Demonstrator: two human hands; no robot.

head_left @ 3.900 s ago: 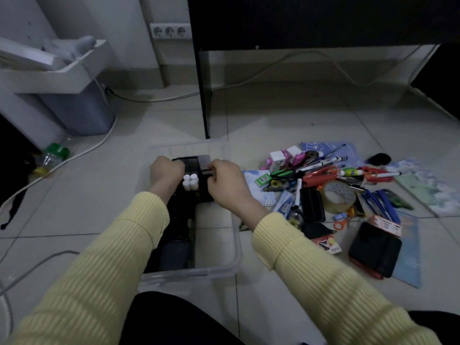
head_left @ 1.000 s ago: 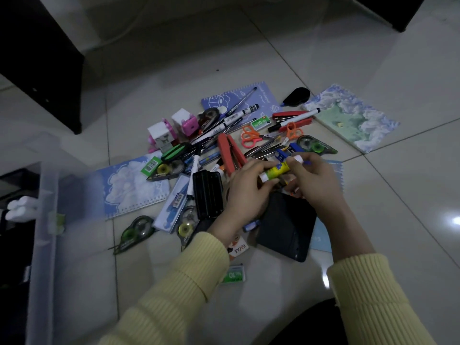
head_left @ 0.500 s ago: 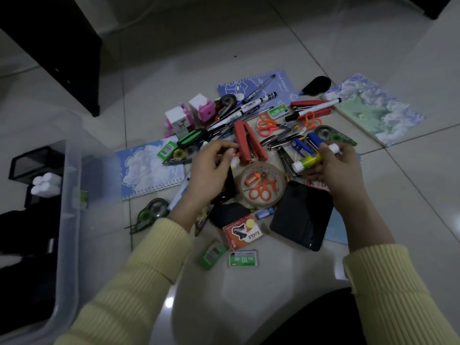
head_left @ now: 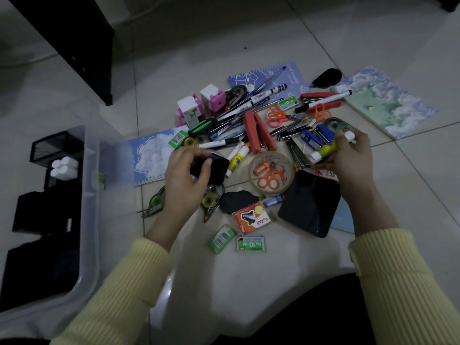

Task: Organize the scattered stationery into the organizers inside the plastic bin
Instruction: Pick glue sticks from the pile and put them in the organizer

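Stationery lies in a heap on the tiled floor: pens, a red stapler (head_left: 259, 131), orange scissors inside a clear tape roll (head_left: 271, 173), staple boxes and notebooks. My right hand (head_left: 348, 155) grips a yellow-green glue stick (head_left: 323, 151), with a white cap showing above my fingers. My left hand (head_left: 185, 174) holds a black box-shaped object (head_left: 216, 168) just above the heap. Another glue stick (head_left: 237, 158) lies on the floor next to it. The clear plastic bin (head_left: 86, 220) stands at the left with black mesh organizers (head_left: 53, 148); white capped tubes (head_left: 63, 168) stand in one of them.
A black pouch (head_left: 308, 202) lies beside my right wrist. Correction tape dispensers (head_left: 155, 202) and green staple boxes (head_left: 250, 243) lie near my left arm. A black furniture leg (head_left: 82, 48) stands at the upper left. Bare tile stretches behind the heap.
My hands left the bin and reached the heap, where my right hand took the glue stick. In the last half second my left hand closed round the black object.
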